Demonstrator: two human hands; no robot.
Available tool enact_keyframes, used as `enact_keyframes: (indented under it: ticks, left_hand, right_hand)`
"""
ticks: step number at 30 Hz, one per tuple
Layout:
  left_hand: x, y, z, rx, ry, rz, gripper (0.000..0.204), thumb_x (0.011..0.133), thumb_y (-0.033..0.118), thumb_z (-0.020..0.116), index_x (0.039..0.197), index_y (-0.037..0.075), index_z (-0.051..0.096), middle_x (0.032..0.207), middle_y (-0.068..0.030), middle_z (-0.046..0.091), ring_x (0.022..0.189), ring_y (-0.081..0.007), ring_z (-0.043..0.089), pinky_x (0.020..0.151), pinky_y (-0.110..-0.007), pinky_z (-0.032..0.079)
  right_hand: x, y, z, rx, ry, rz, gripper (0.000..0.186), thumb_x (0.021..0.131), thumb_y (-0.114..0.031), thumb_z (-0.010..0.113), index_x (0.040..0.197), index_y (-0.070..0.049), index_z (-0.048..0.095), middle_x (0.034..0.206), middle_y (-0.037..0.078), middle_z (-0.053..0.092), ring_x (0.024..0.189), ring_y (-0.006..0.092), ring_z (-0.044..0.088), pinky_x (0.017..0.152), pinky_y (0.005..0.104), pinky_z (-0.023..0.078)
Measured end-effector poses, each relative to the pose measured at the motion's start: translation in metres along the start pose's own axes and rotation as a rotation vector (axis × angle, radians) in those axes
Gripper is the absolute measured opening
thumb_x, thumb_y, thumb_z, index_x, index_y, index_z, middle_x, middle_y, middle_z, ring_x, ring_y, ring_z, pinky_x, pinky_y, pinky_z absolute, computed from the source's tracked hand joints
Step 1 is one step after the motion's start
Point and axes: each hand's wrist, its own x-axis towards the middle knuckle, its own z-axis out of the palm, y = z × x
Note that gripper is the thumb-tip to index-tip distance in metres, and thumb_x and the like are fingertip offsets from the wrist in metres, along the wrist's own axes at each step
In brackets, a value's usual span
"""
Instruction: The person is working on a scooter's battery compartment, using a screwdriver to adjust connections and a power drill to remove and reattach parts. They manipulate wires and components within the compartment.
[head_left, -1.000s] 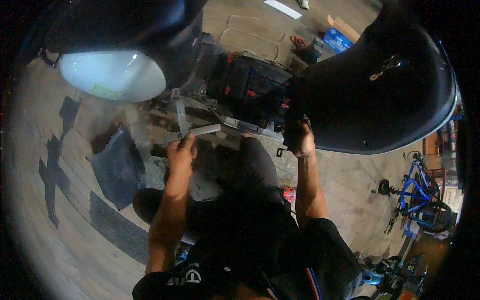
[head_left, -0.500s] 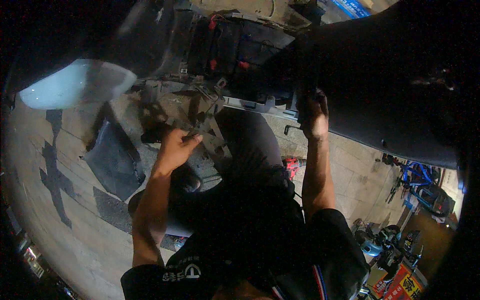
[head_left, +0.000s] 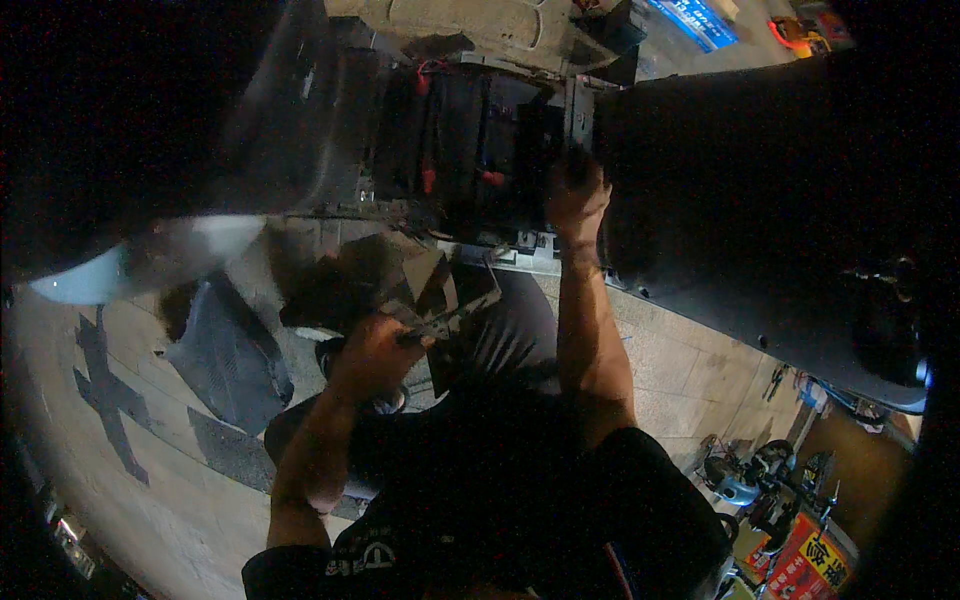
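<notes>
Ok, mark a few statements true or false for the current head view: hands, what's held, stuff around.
1. The left hand holds a bracket. True.
2. Red parts show to the left of the right hand. True.
3. The right hand is lower in the view than the left hand. False: the right hand is higher.
4. The dark panel lies to the right of both hands. False: the dark panel is on the floor, left of both.
5. A blue box shows at the top of the view. True.
</notes>
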Motion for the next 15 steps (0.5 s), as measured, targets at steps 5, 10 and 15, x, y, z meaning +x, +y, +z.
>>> enact_keyframes:
  ticks: [5, 10, 15]
  left_hand:
    - [0.018, -0.012, -0.003, 0.071, -0.228, -0.15, 0.047, 0.084, 0.042, 0.067, 0.065, 0.0, 0.066, 0.057, -0.0209, 0.058, 0.052, -0.0359, 0.059, 0.052, -0.045, 0.046]
    - [0.014, -0.017, 0.001, -0.047, -0.204, -0.188, 0.041, 0.087, 0.04, 0.065, 0.075, 0.001, 0.069, 0.067, -0.019, 0.065, 0.06, -0.0364, 0.063, 0.058, -0.045, 0.048]
    - [0.017, -0.017, -0.001, -0.074, -0.281, -0.29, 0.038, 0.088, 0.039, 0.064, 0.088, 0.002, 0.072, 0.08, -0.0202, 0.068, 0.073, -0.0365, 0.065, 0.068, -0.046, 0.051]
  right_hand:
    - [-0.009, 0.003, 0.013, -0.336, 0.05, -0.055, 0.052, 0.081, -0.028, 0.073, 0.125, -0.005, 0.058, 0.11, 0.021, 0.065, 0.103, 0.0405, 0.056, 0.096, 0.0504, 0.042]
    - [0.005, -0.016, -0.004, -0.233, -0.058, 0.065, 0.055, 0.08, -0.03, 0.076, 0.126, -0.006, 0.059, 0.106, 0.02, 0.064, 0.102, 0.0393, 0.058, 0.092, 0.0482, 0.047]
    - [0.009, -0.015, -0.047, 0.213, -0.201, 0.287, 0.053, 0.085, -0.021, 0.075, 0.13, -0.002, 0.057, 0.113, 0.017, 0.065, 0.107, 0.0279, 0.061, 0.092, 0.0396, 0.05]
